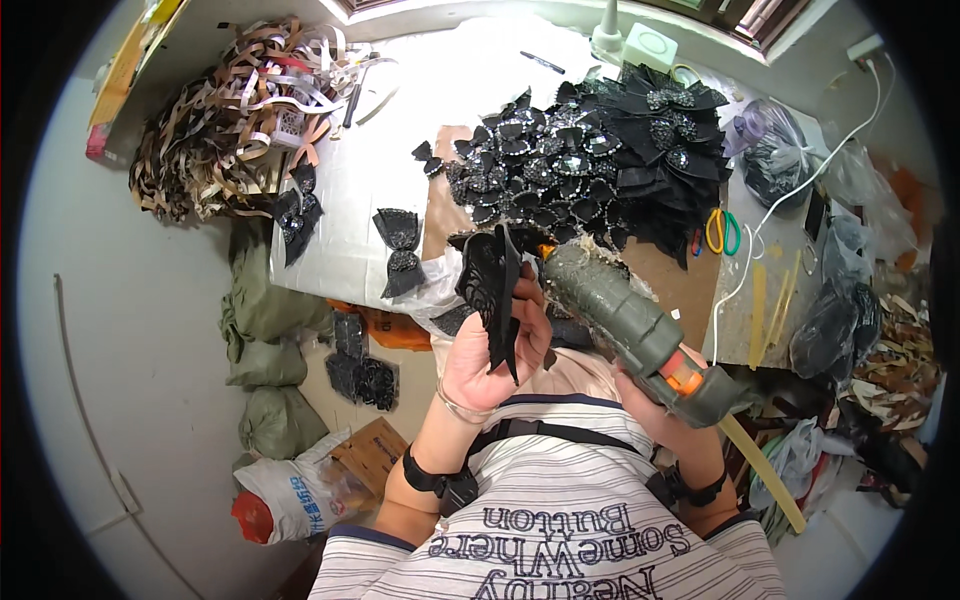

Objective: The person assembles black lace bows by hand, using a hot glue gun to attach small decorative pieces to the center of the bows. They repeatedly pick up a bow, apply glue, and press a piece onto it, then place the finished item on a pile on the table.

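My left hand [474,366] is closed around a black fabric bow [488,287], held upright on edge above the table's near edge. In my right hand [655,408] is a dark green hot glue gun [622,312], its orange-tipped nozzle pointing left at the bow's upper edge. Whether the nozzle touches the bow I cannot tell. A yellowish glue stick [765,478] sticks out of the gun's rear end. My right fingers are mostly hidden behind the gun. Left of the held bow, a finished black bow with sparkling beads [402,250] lies on the white table covering [350,235].
Beyond my hands spreads a pile of small beaded bows [545,155], beside stacked larger black bows [668,150]. Scissors [722,232] and spare glue sticks [757,310] lie on the right, near a white cable [790,190]. Tangled ribbon strips [235,120] heap up at the left.
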The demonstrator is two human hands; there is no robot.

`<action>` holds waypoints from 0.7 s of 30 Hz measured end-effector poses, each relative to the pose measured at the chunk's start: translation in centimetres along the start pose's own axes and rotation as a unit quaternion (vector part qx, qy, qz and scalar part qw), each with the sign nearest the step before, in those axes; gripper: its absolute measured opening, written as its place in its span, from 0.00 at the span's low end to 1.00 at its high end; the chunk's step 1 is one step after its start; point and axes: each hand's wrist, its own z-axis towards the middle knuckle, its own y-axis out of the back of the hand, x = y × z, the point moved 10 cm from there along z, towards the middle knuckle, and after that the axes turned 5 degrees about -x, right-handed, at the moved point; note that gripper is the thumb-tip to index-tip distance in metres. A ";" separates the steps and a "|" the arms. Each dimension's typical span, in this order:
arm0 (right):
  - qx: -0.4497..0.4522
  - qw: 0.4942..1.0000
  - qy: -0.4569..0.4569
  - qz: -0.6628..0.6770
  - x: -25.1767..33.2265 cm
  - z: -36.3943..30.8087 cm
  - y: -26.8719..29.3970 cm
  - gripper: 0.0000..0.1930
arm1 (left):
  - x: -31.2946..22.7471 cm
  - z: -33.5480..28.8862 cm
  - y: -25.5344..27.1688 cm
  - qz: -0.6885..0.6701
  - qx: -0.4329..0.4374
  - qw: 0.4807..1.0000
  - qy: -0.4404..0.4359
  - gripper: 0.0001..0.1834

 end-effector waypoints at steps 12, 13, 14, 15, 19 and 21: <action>-0.013 0.980 -0.106 0.170 -4.4 -2.6 2.7 0.22 | -8.9 -2.8 -5.1 0.639 -0.130 0.607 -0.454 0.14; -0.026 0.963 -0.099 0.249 -4.1 -2.5 3.0 0.21 | -9.7 -3.1 -5.3 0.687 -0.167 0.531 -0.468 0.17; -0.013 0.959 -0.090 0.267 -3.9 -2.3 2.8 0.21 | -10.0 -3.1 -5.7 0.713 -0.180 0.498 -0.459 0.16; -0.001 0.955 -0.081 0.285 -3.6 -2.1 2.6 0.21 | -10.1 -3.3 -6.0 0.738 -0.193 0.465 -0.449 0.16; 0.061 0.970 -0.083 0.219 -3.2 -1.7 1.1 0.26 | -9.2 -3.3 -6.4 0.795 -0.222 0.356 -0.438 0.12; 0.071 0.972 -0.106 0.197 -3.5 -1.5 0.3 0.29 | -8.0 -3.5 -7.1 0.818 -0.223 0.297 -0.439 0.12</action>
